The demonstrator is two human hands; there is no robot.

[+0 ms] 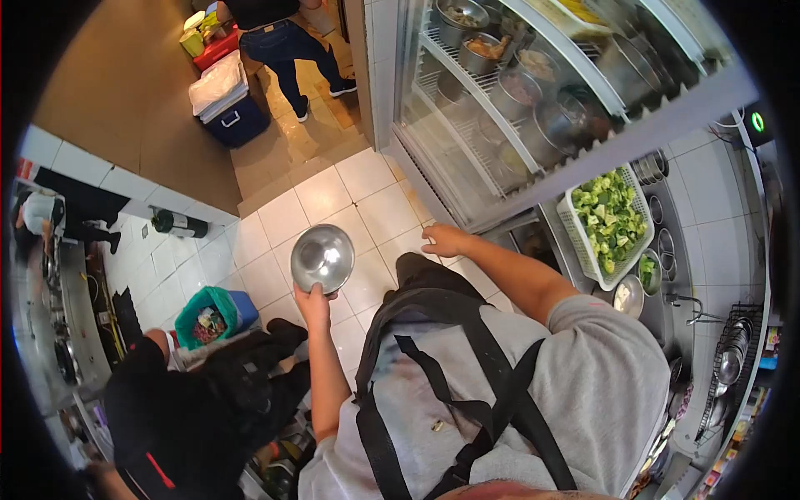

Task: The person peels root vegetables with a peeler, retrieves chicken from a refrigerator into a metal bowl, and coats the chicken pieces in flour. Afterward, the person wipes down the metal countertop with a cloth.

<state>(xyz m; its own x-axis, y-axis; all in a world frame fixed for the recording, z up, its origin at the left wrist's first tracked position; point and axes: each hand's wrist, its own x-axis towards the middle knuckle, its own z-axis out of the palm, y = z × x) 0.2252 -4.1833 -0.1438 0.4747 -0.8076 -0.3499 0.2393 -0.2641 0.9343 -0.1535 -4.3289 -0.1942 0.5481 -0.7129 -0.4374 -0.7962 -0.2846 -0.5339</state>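
Observation:
A shiny steel mixing bowl (322, 258) is gripped at its near rim by my left hand (315, 304), thumb over the edge, out in front of my body. Nothing shows inside the bowl. My right hand (446, 240) hangs in the air below the refrigerator, holding nothing, its fingers apart and loosely bent. Nearest to that hand is the lower edge of the glass-fronted refrigerator (467, 187), where metal containers of food (483, 52) stand on wire shelves.
On the right counter are a white basket (575, 229) of chopped broccoli and a metal bowl (629, 297). A co-worker in black (183, 408) is close on my left, by a green-lined bin (206, 321). Another person (287, 58) stands beyond the doorway near a blue cooler (237, 112).

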